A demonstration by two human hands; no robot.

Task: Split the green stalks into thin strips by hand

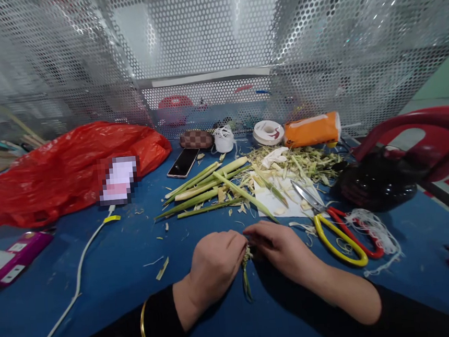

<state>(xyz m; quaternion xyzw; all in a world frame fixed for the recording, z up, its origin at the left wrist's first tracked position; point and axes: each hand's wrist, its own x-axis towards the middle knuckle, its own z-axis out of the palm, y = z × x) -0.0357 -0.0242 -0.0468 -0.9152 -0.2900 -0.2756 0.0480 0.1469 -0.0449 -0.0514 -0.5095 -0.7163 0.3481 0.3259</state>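
Near the middle of the blue table [130, 260], my left hand [217, 261] is closed around the upper part of a small green plaited bundle [246, 276], whose loose strands hang down below the fingers. My right hand [280, 247] meets it from the right, fingers curled at the top of the same bundle; the fingertips are partly hidden. Beyond the hands lie long green stalks [202, 189]. Scissors [340, 237] with one yellow and one red handle lie right of my right hand, blades resting by white paper [286, 200], with tangled white thread [377, 234] beside them.
Red plastic bag [71, 171], lit phone [118, 180] with a white cable [79, 281], and dark phone [183, 162] on the left. Behind are a checked pouch [196, 139], white string [224, 139], ribbon spool [268, 132], orange pack [311, 129]. Black bag [378, 181] at right; plant scraps [314, 163].
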